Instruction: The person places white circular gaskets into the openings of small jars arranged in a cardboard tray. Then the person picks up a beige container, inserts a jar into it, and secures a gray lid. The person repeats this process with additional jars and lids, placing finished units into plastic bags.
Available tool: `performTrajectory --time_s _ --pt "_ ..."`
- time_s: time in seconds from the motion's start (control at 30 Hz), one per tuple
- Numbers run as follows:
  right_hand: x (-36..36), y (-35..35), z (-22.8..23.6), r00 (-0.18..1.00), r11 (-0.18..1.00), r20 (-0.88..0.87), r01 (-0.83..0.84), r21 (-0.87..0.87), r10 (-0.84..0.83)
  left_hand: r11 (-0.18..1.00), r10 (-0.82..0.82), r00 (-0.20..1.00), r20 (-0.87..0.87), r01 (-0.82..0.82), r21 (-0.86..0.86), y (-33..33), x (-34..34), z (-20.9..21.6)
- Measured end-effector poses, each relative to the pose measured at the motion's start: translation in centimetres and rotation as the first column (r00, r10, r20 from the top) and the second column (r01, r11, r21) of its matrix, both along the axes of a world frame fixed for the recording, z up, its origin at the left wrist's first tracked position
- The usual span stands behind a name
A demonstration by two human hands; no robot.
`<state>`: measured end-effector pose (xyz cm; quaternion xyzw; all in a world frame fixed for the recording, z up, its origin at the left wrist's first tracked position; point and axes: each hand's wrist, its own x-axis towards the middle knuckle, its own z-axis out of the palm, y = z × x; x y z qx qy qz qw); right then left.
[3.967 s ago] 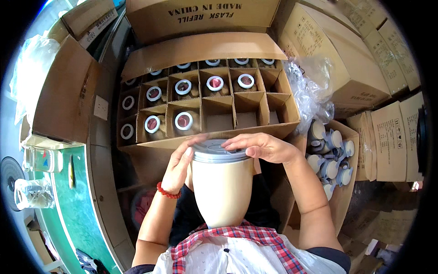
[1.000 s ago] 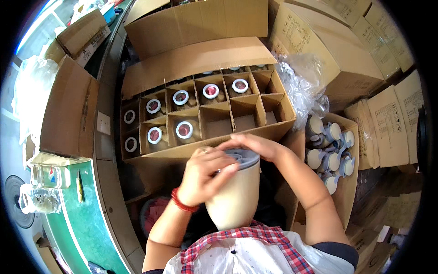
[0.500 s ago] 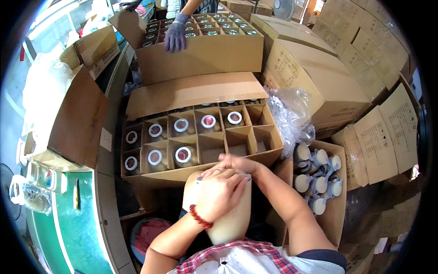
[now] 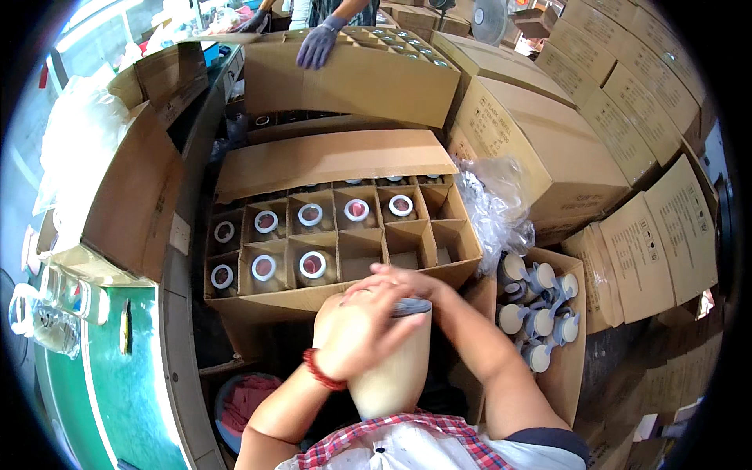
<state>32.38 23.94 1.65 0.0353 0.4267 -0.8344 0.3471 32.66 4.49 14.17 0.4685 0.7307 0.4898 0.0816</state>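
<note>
My left hand [image 4: 352, 332], with a red bead bracelet at its wrist, lies across my right hand with its fingers stretched and apart. Beneath both stands a cream-coloured cylinder [image 4: 392, 374], like a flask body, with a dark grey rim [image 4: 411, 306]. My right hand [image 4: 403, 279] reaches over the far side of that rim; most of its fingers are covered or blurred. Just beyond is a divided carton [image 4: 270, 304], where white-ringed bottles [image 4: 312, 265] with reddish centres fill many cells. Several cells at its right front hold no bottle.
At right, an open box [image 4: 565, 376] holds white-and-grey handled tops [image 4: 540, 323]. Clear plastic wrap [image 4: 497, 205] lies above it, near stacked cartons [image 4: 548, 149]. A co-worker's gloved hand [image 4: 316, 45] touches a far carton [image 4: 345, 84]. A yellow cutter [image 4: 125, 327] rests on the green bench [image 4: 145, 399].
My left hand has shifted slightly left and its fingers have spread, baring the grey rim. The far carton's front now stands higher, hiding more bottles, and the gloved hand has moved up and right.
</note>
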Motion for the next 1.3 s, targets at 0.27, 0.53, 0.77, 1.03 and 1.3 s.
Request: performTrajectory --time_s 0.27,0.53,0.77,1.03,1.3 --pt "4.9 0.2 6.7 0.94 0.805 -0.306 0.063 0.59 0.151 0.875 -0.419 0.83 0.368 0.262 0.407 -4.6 -4.7 -7.3" --pt "4.6 1.3 7.0 0.977 0.758 -0.206 0.174 0.629 -0.053 0.924 -0.264 0.692 0.672 -0.017 0.382 -5.5 -4.5 -9.6" --pt "-0.2 -1.5 2.0 0.999 0.997 0.004 -0.054 -0.054 0.054 0.992 0.064 0.963 -0.26 -0.089 -0.085 0.3 0.3 -0.7" --pt "6.9 -1.5 10.2 0.795 0.603 -0.546 0.305 0.737 0.266 0.658 -0.693 0.39 0.606 0.0 0.753 -8.9 -5.0 -15.1" --pt "0.8 -2.2 4.5 0.999 0.994 -0.006 0.044 0.1 -0.044 0.993 -0.072 0.952 0.296 0.042 0.106 -4.5 -3.0 -2.4"
